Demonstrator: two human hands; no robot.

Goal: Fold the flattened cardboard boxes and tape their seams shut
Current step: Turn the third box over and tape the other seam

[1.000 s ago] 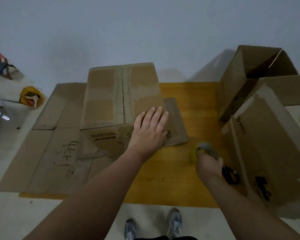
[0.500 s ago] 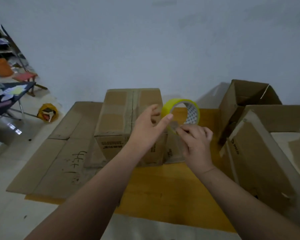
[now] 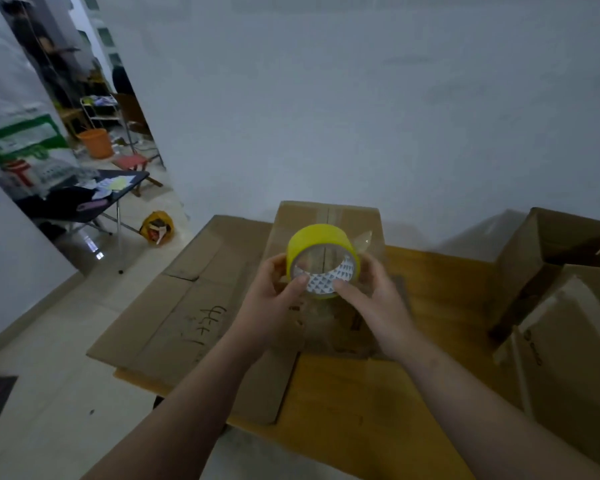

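Note:
A yellow roll of clear tape (image 3: 321,242) is held up in front of me by both hands. My left hand (image 3: 274,299) grips its left side, thumb on the inner core. My right hand (image 3: 374,296) grips its right side, and a loose end of clear tape sticks up behind the roll. Behind and below the roll stands a folded cardboard box (image 3: 329,216) with a taped seam on top, resting on flattened cardboard sheets (image 3: 174,317) over a wooden table (image 3: 437,285).
Two open cardboard boxes (image 3: 561,258) stand at the right, one nearer box (image 3: 575,351) tilted toward me. To the left are a black folding table (image 3: 80,199) with papers, an orange bucket (image 3: 96,143) and a yellow bag (image 3: 157,226) on the tiled floor.
My right hand lifted the tape roll from the table up in front of me. My left hand left the box top and joined it on the roll. The view tilted upward.

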